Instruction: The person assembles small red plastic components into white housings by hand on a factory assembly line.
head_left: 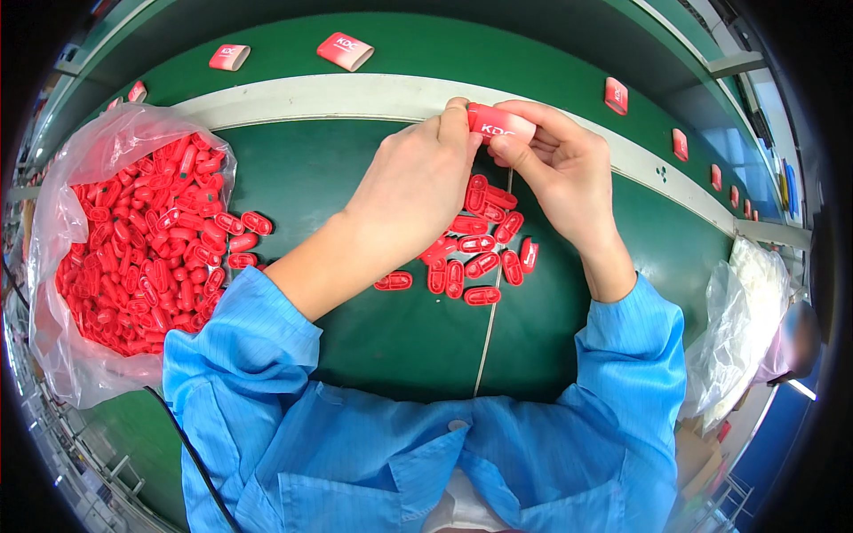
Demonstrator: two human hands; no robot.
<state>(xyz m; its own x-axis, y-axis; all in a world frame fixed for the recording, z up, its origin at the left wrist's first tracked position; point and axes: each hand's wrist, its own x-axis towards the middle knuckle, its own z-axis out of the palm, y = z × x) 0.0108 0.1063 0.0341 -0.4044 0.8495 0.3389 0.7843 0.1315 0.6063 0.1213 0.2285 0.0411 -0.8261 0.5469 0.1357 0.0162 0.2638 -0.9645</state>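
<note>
A small flattened case (503,124), red fading to white with pale lettering, is held between my two hands above the far edge of the green table. My right hand (573,173) grips its white end and front face between thumb and fingers. The closed fingers of my left hand (413,173) press at its red end; whether a separate cap sits there I cannot tell. Under and between my hands lie several loose red oval caps (482,265), mostly showing their hollow sides. To the left, a clear plastic bag (53,222) gapes, full of similar red caps.
Beyond a pale rail (311,96) runs a green strip carrying spaced red-and-white cases, such as one case (345,51) at far left and another case (616,95) at right. A bag of whitish pieces (742,311) hangs at right. A black cable (197,462) crosses my left sleeve.
</note>
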